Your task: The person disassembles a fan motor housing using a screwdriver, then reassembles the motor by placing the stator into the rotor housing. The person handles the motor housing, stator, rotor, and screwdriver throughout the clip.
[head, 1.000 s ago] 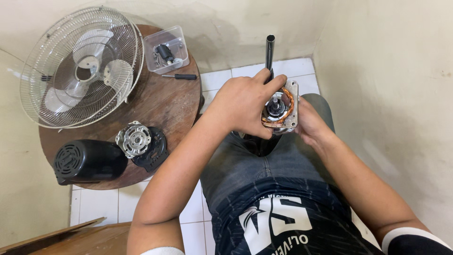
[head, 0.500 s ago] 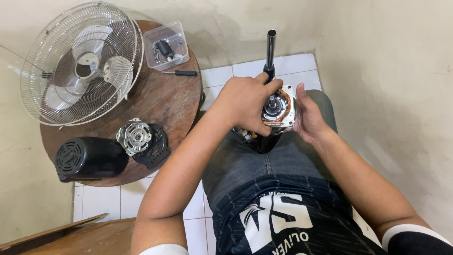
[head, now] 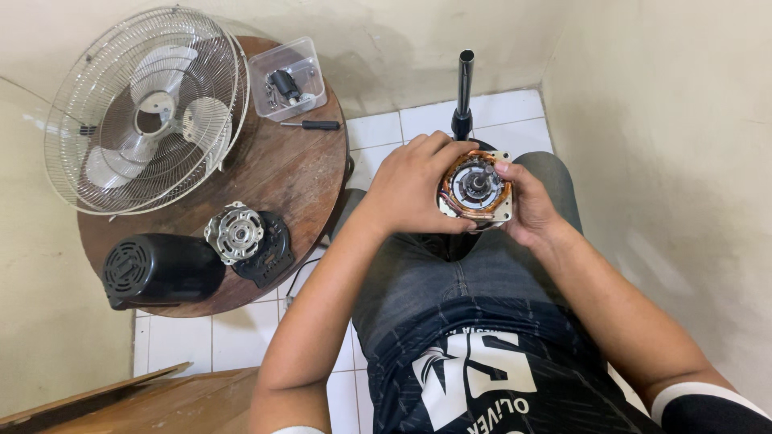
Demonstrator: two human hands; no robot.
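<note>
Fan motor (head: 475, 186): we find it held above the lap, in front of the black pole (head: 464, 90), shaft end up, its copper windings exposed inside a square metal lamination frame. From the left, our left hand (head: 414, 186) wraps over the near-left side, its grip closed with fingers curled on the frame's top edge. Our right hand (head: 527, 205) cups the right side, its grip also closed, thumb resting on the upper corner. We judge the unit dense and rigid, heavy for its size, with hard corners. The windings look fragile; the sound hold is on the steel frame edges, never the copper. On the round wooden desk (head: 277, 165) lie a fan guard (head: 145, 108), a screwdriver (head: 314, 124) and a parts tray (head: 288, 79).
</note>
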